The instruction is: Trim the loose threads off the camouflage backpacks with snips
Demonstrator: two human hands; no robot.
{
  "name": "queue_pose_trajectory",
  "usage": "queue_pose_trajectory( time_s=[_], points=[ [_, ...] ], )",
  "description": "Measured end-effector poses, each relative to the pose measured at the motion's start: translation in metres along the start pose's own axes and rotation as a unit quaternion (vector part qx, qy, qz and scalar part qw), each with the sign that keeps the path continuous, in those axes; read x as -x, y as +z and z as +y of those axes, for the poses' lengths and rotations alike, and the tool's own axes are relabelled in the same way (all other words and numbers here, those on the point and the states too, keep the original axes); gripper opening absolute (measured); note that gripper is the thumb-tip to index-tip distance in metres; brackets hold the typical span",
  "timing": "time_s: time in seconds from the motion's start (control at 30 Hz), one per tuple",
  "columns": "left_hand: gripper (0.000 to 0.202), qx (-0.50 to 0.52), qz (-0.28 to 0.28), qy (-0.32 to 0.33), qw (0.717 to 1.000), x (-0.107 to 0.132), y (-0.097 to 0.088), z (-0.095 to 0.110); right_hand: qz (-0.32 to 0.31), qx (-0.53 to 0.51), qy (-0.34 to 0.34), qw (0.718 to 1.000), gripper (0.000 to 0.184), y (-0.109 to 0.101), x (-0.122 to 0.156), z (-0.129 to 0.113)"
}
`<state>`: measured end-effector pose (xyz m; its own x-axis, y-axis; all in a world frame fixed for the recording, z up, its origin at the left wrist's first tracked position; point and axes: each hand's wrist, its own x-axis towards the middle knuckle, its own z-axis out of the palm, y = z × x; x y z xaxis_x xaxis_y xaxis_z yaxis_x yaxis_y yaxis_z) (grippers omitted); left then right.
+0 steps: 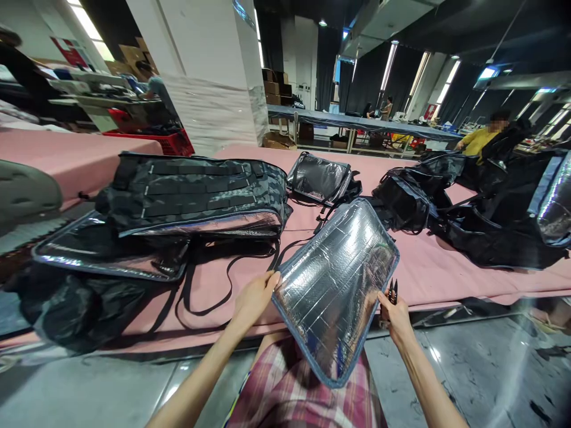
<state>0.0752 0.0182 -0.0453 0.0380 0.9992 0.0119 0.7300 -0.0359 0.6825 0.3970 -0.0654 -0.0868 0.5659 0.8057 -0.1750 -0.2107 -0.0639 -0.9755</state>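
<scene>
A silver foil-lined bag panel (332, 285) with dark bound edges is held up in front of me, tilted, its shiny side facing me. My left hand (256, 297) pinches its left edge. At the right edge, my right hand (395, 312) grips the panel between thumb and fingers. That same hand also carries small thread snips (392, 291), their dark blades pointing up. Behind the panel's top edge lies a smaller foil-lined bag (321, 178) with black straps.
A pink-covered table (214, 282) spans the view. Camouflage bags (200, 190) with foil lining are piled on the left; black bags (491, 232) lie on the right. A white pillar (209, 77) stands behind. Beyond the table is a person in yellow (477, 141).
</scene>
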Motion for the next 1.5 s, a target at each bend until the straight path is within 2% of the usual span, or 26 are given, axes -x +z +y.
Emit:
queue_pose_trajectory(
  time_s=[0.1, 0.17, 0.27, 0.4, 0.5, 0.63, 0.73, 0.9, 0.97, 1.03, 1.07, 1.13, 1.17, 1.23, 1.37, 1.43, 1.5],
  points=[
    [0.045, -0.167, 0.105, 0.042, 0.979, -0.007, -0.012, 0.021, -0.01, -0.001, 0.013, 1.0, 0.044, 0.001, 0.002, -0.001],
    [0.042, -0.182, 0.125, 0.099, 0.97, -0.014, -0.013, 0.04, -0.013, 0.001, 0.014, 1.0, 0.043, 0.001, 0.003, -0.001],
    [0.031, -0.086, 0.088, 0.162, 0.979, -0.032, -0.003, 0.065, -0.015, 0.01, 0.012, 1.0, 0.041, -0.003, 0.004, 0.002],
    [0.021, 0.115, 0.009, 0.098, 0.988, -0.053, 0.012, 0.078, -0.005, 0.021, 0.008, 1.0, 0.041, -0.011, 0.007, 0.005],
    [0.024, 0.187, -0.047, 0.068, 0.979, -0.057, 0.013, 0.075, -0.002, 0.025, 0.006, 1.0, 0.04, -0.016, 0.009, 0.007],
    [0.032, 0.229, -0.095, 0.067, 0.967, -0.051, 0.01, 0.071, -0.003, 0.031, 0.008, 0.999, 0.039, -0.02, 0.009, 0.01],
    [0.032, 0.235, -0.103, 0.07, 0.964, -0.047, 0.01, 0.074, -0.009, 0.041, 0.017, 0.999, 0.04, -0.021, 0.011, 0.012],
    [0.026, 0.143, -0.043, 0.128, 0.98, -0.054, 0.014, 0.096, -0.026, 0.079, 0.005, 0.997, 0.039, -0.028, 0.01, 0.012],
    [0.028, 0.117, -0.046, 0.149, 0.981, -0.055, 0.017, 0.104, -0.028, 0.113, -0.011, 0.993, 0.037, -0.04, 0.006, 0.005],
    [0.033, 0.156, -0.118, 0.136, 0.971, -0.05, 0.021, 0.109, 0.012, 0.219, -0.053, 0.974, 0.035, -0.054, 0.005, -0.009],
    [0.035, 0.19, -0.168, 0.122, 0.96, -0.045, 0.024, 0.11, 0.056, 0.293, -0.087, 0.951, 0.037, -0.059, 0.007, -0.017],
    [0.037, 0.259, -0.246, 0.081, 0.93, -0.032, 0.03, 0.112, 0.158, 0.425, -0.164, 0.876, 0.047, -0.062, 0.02, -0.036],
    [0.037, 0.284, -0.262, 0.063, 0.92, -0.024, 0.033, 0.113, 0.19, 0.459, -0.2, 0.845, 0.051, -0.057, 0.03, -0.045],
    [0.035, 0.309, -0.272, 0.044, 0.911, -0.01, 0.038, 0.116, 0.168, 0.477, -0.276, 0.817, 0.044, -0.034, 0.053, -0.06],
    [0.033, 0.317, -0.284, 0.038, 0.904, 0.005, 0.043, 0.123, 0.025, 0.466, -0.403, 0.787, 0.027, 0.025, 0.084, -0.068],
    [0.034, 0.316, -0.283, 0.047, 0.905, 0.008, 0.044, 0.125, 0.008, 0.47, -0.428, 0.772, 0.024, 0.042, 0.085, -0.065],
    [0.033, 0.314, -0.275, 0.054, 0.907, 0.01, 0.044, 0.125, 0.019, 0.48, -0.443, 0.758, 0.023, 0.046, 0.082, -0.06]
  ],
)
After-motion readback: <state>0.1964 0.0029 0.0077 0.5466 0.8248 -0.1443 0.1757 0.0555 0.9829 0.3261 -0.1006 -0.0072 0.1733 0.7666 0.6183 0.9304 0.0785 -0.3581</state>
